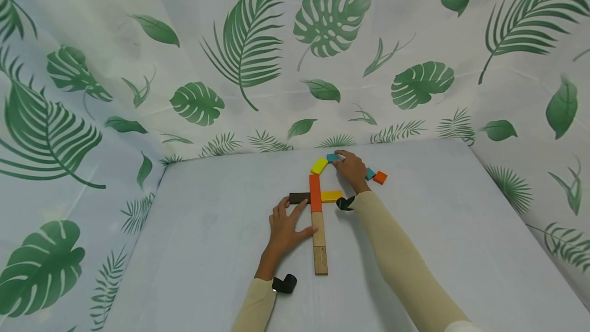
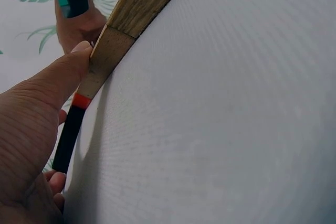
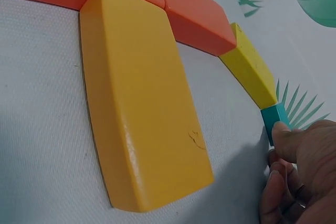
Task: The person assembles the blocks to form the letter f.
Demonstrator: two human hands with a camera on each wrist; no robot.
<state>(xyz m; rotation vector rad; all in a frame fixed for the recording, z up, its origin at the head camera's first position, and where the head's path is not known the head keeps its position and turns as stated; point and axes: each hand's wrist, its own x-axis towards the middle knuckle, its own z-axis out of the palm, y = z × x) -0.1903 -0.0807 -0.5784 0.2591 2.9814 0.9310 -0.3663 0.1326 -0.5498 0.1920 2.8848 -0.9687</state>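
Observation:
At the far end of a line of blocks, my right hand (image 1: 351,169) pinches a small blue block (image 3: 274,115) against the tip of a bright yellow block (image 1: 319,166). Below that come red-orange blocks (image 1: 315,193), then two plain wooden blocks (image 1: 318,232) running toward me. A dark block (image 1: 297,198) juts out left of the red part, and an amber block (image 1: 332,196) juts out right. My left hand (image 1: 283,227) lies spread beside the line, thumb at the upper wooden block and fingertips at the dark block.
Right of my right hand lie another blue block (image 1: 371,173), partly hidden by the hand, and a loose orange block (image 1: 380,177). The table (image 1: 207,250) has a pale cover. Leaf-printed cloth (image 1: 258,65) hangs behind and at both sides.

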